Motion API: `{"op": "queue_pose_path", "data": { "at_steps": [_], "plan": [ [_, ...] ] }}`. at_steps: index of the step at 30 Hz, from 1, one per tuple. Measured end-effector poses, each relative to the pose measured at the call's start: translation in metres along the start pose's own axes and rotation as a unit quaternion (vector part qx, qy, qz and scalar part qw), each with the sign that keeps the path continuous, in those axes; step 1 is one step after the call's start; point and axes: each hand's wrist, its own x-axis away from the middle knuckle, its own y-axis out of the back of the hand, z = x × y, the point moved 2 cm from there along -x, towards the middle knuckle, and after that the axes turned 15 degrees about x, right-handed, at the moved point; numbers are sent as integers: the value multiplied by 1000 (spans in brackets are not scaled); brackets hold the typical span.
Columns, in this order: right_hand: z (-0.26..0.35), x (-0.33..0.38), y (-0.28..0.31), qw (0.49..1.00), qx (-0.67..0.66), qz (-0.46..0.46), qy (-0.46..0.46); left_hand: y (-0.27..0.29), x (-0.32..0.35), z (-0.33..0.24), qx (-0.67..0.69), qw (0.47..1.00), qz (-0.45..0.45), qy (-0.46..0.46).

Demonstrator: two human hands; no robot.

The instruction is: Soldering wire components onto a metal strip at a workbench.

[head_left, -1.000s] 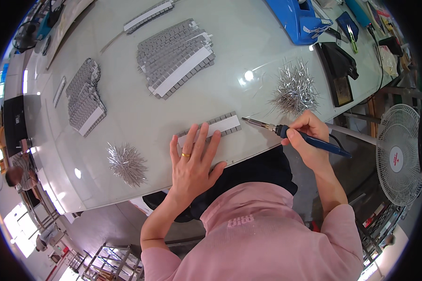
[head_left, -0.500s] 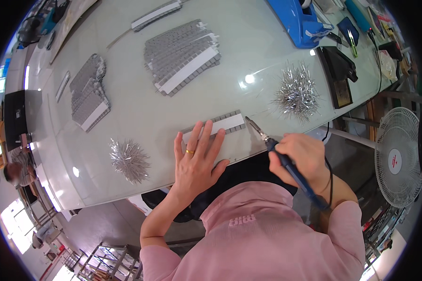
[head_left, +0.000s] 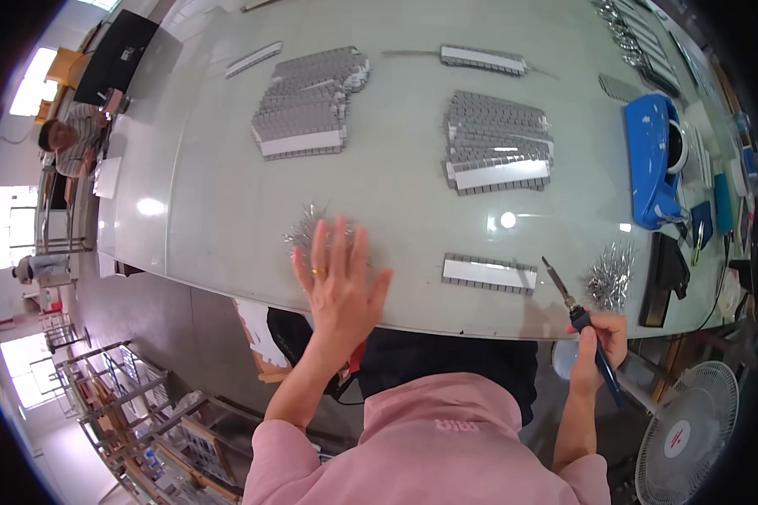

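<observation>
My right hand (head_left: 605, 343) is closed round the dark blue handle of a soldering iron (head_left: 578, 313), whose metal tip points up and left over the table. Just left of that tip lies a grey toothed strip with a white band (head_left: 490, 273), flat and untouched. My left hand (head_left: 338, 282), a ring on one finger, has its fingers spread over a pile of thin silver wire pieces (head_left: 310, 227) and partly hides it. Whether the fingers touch the pieces I cannot tell. Another silver pile (head_left: 612, 273) sits right of the iron.
Stacks of grey strips lie farther back, one at left (head_left: 303, 109) and one at right (head_left: 499, 143). A blue tape dispenser (head_left: 648, 160) and a black soldering stand (head_left: 664, 278) are at right. A fan (head_left: 686, 433) stands beside the table (head_left: 219, 210). Another person (head_left: 74, 143) is far left.
My left hand has let go of the strip and moved left to the silver pile. The iron has been drawn away to the right of the strip. The whole view has turned.
</observation>
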Motion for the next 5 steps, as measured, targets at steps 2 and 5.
{"op": "queue_pose_path", "data": {
  "at_steps": [2,5],
  "plan": [
    [3,1,-2,1000,4,-6,-1,-7,4,-9,37,999,8,-29],
    [1,3,0,1000,14,8,-14,-15,15,-22,106,991,59,-57]
  ]
}}
